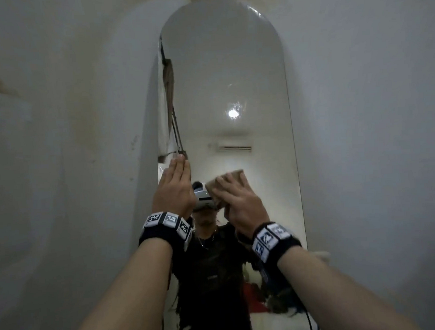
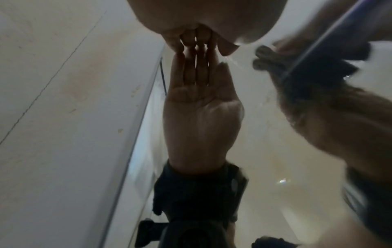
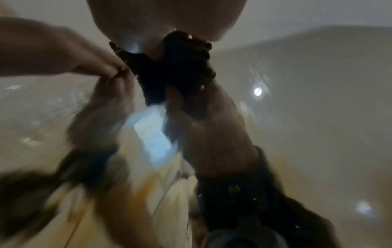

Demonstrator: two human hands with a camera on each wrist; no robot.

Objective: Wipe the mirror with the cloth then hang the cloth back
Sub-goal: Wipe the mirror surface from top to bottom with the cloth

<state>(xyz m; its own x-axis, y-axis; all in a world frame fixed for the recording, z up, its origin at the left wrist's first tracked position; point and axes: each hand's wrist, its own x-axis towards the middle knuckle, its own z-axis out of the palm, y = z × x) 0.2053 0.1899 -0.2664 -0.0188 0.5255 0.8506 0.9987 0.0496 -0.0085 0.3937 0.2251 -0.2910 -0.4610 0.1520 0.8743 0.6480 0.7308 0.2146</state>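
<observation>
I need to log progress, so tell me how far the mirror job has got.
Done: the cloth is off its hanger and in use. In hand: the right hand holds the folded cloth in its grip against the arched mirror at about mid-height, while the left hand lies flat with fingertips on the glass near its left edge. How much glass is already wiped cannot be told. Left: finishing the wiping and hanging the cloth back.

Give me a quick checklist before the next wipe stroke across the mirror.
1. Cloth in right hand: ok, fingers curl round it.
2. Cloth against the mirror: ok, pressed to the glass.
3. Left hand bracing: ok, straight fingers touch the glass near the mirror's left edge.
4. Left hand clear of the stroke: not ok, it sits close beside the cloth.
5. Glass already clean: cannot tell.
6. Hanging spot for the cloth: cannot tell.
</observation>
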